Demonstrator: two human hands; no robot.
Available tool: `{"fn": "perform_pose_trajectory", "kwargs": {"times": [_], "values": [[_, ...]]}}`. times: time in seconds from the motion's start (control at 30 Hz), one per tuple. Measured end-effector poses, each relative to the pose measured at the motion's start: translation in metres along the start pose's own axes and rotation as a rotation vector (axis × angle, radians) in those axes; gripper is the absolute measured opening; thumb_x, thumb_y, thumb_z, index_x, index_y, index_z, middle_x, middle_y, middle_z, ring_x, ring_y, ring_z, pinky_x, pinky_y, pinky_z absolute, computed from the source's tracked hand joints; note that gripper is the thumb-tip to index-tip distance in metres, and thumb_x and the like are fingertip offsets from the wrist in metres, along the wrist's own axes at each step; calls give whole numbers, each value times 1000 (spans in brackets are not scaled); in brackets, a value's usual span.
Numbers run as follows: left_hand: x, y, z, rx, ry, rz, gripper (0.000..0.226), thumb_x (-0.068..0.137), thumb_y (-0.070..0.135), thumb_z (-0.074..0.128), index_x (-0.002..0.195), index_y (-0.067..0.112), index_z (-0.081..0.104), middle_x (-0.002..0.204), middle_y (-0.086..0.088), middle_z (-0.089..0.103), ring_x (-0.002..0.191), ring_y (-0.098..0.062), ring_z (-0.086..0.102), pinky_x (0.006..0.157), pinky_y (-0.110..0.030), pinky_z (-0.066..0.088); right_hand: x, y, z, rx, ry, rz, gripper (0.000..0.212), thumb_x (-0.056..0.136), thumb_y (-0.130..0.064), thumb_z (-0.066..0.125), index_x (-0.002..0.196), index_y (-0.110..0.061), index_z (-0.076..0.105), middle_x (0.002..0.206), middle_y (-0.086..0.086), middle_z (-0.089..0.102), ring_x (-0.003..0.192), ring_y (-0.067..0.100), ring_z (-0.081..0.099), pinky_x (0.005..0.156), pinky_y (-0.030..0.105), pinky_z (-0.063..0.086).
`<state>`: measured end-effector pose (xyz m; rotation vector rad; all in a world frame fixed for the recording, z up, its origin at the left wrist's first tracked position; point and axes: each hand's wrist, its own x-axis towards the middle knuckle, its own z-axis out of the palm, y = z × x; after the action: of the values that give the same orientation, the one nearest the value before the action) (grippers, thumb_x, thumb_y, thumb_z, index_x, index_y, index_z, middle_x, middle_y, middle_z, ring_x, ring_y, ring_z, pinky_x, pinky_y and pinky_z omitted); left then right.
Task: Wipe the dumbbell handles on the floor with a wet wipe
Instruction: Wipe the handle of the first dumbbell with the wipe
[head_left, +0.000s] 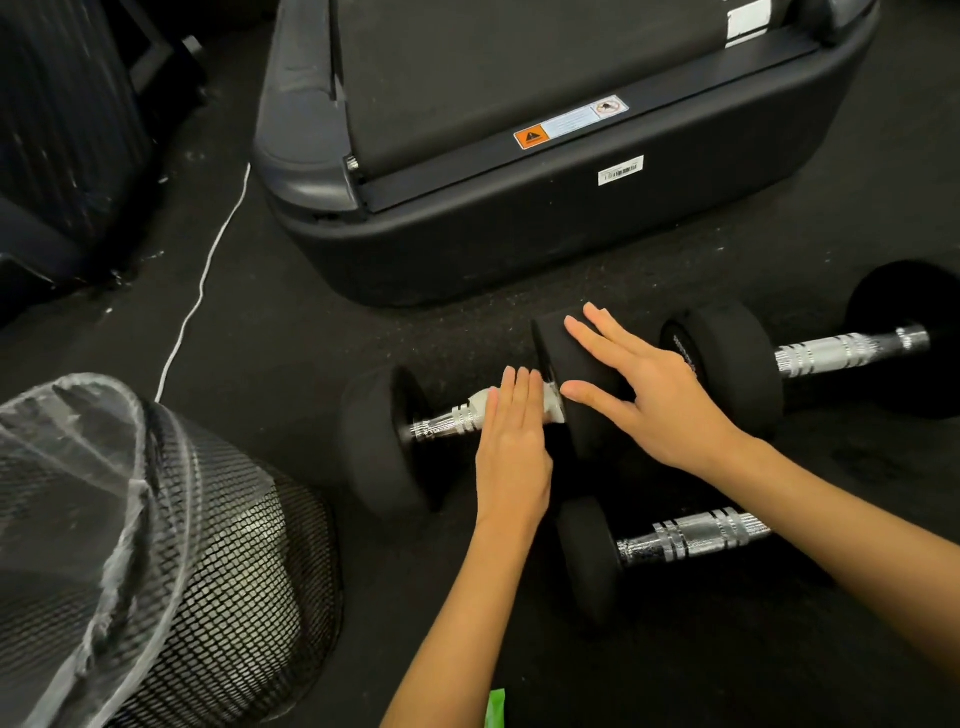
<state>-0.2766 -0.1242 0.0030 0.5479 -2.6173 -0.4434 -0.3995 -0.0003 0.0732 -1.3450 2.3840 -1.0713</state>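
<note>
Black rubber flooring (291, 332) is carrying three dumbbells with black round heads and ribbed chrome handles. The nearest-left dumbbell (384, 441) is lying crosswise, and a white wet wipe (485, 401) is lying draped over its chrome handle (447, 422). The left hand (511, 441) is pressing flat on the wipe, fingers straight and together, gripping nothing. The right hand (644, 395) is resting with spread, straight fingers on the right head (561, 343) of the same dumbbell, just beside the left hand. A second dumbbell (727, 364) is lying immediately to the right, its head nearly touching the right hand's wrist side, its handle running toward the frame's right edge. A third dumbbell (675, 540) is lying nearer the person, under the right forearm. The black moulded end of a treadmill (519, 234) is bounding the far side, leaving a narrow strip of floor behind the dumbbells. A black wire-mesh waste bin with a clear plastic liner (171, 561) is lying tilted at lower left, near the first dumbbell's left head. A thin white cable (208, 270) is running across the open floor between the bin and the treadmill. A green scrap (495, 706) is showing at the bottom edge.
</note>
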Motion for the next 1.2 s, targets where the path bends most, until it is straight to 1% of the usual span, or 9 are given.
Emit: {"fn": "perform_pose_trajectory", "kwargs": {"times": [0.17,0.33,0.43,0.53,0.67,0.77,0.9,1.03,1.2], "values": [[-15,7,-1,-34,8,-1,69,84,-17,47,149,6,33,156,-8,33,148,-18,19,122,-32,13,0,0,-1,-45,11,-27,71,90,-53,49,152,-27,31,160,-8,14,141,20,39,110,34,40],[13,-4,-9,45,-50,-13,46,90,-4,56,136,2,52,136,-13,57,132,-26,49,117,-39,29,0,2,0,-31,18,-34,71,89,-53,48,153,-26,30,161,-6,16,146,17,30,107,32,41],[26,-12,-24,68,-100,-32,14,94,5,53,99,4,66,90,-8,67,87,-25,62,93,-44,48,-1,2,-1,-35,11,-35,71,90,-53,48,153,-27,30,161,-8,14,146,17,30,105,31,42],[30,-20,-41,88,-153,-89,22,96,8,49,76,5,58,72,-10,59,66,-26,55,68,-47,48,-3,3,2,-22,18,-43,70,90,-52,47,153,-27,29,161,-7,14,147,17,26,106,37,44],[40,-17,-47,205,-220,-153,23,98,16,45,81,8,58,80,-8,62,74,-28,59,70,-43,46,-2,4,4,-17,30,-47,70,91,-51,47,153,-25,29,163,-4,16,149,13,16,109,38,42],[51,-2,-33,204,-256,-61,17,95,16,48,80,13,56,83,-6,64,77,-28,60,69,-38,41,-2,4,5,-14,30,-44,71,91,-52,46,153,-24,29,163,-4,16,149,13,14,113,37,36],[38,0,-16,174,-173,-1,6,85,8,61,85,14,58,80,-2,60,73,-25,57,68,-32,33,-2,5,5,-20,23,-53,72,90,-54,45,153,-25,29,163,-6,15,149,10,12,112,36,34],[24,-13,-15,282,-150,96,41,83,12,62,124,12,57,102,0,62,88,-20,58,86,-37,41,-2,7,5,-20,30,-65,71,90,-52,48,153,-26,29,162,-7,16,148,8,14,109,28,34],[33,-15,-28,414,-261,178,44,86,22,62,129,17,52,107,3,61,97,-17,59,105,-48,26,-3,8,2,-34,2,-53,72,90,-54,46,154,-29,26,163,-9,14,139,-2,21,108,26,32]]}}
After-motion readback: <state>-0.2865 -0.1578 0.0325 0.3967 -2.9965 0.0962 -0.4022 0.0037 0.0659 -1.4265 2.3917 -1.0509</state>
